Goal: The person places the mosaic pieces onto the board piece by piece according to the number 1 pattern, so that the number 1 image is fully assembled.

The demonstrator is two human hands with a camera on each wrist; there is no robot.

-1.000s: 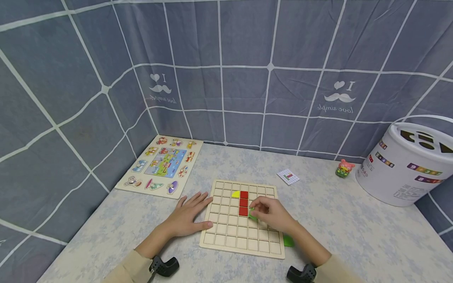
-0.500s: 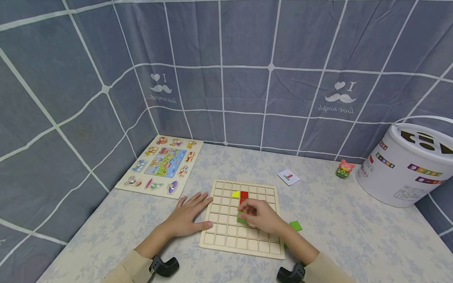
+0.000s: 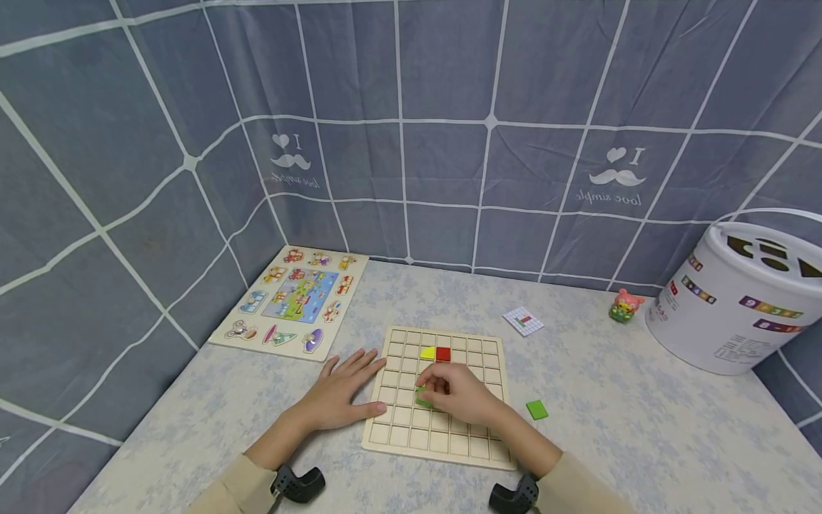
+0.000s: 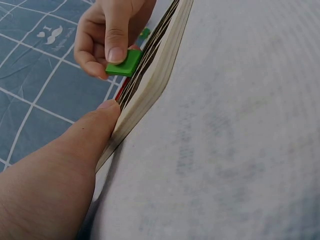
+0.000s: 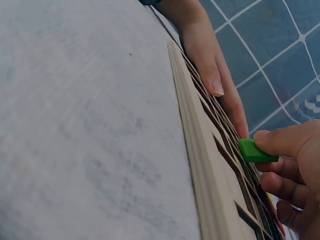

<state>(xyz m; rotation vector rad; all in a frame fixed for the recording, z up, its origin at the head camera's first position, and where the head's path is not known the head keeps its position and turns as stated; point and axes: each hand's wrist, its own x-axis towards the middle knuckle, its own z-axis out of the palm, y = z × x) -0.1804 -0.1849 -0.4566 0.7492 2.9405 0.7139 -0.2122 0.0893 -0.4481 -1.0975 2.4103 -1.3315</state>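
A wooden grid board point(image 3: 443, 437) lies in the middle of the head view. Along its left edge rests my left hand point(image 3: 343, 392), fingers straight and spread, thumb on the rim. Over the board's centre, my right hand point(image 3: 459, 394) pinches a green square tile point(image 4: 125, 62) between thumb and fingers. Both wrist views show this tile tilted just above the grid; whether it touches the cells I cannot tell. A yellow rounded piece point(image 3: 427, 353) sits in an upper cell beside a red tile point(image 3: 443, 354). My right hand hides the red below it.
Right of the board lies a loose green tile point(image 3: 536, 409). Behind it are a small patterned card point(image 3: 523, 321), a pink-and-green figurine point(image 3: 625, 306) and a white lidded bucket point(image 3: 726, 314). A picture peg puzzle point(image 3: 257, 335) lies back left. Tile-patterned cloth point(image 3: 449, 164) encloses the table's back and left.
My right hand has moved left across the board with the green tile, from right of the red column to left of it. The loose green tile on the right came into view. My left hand stayed still.
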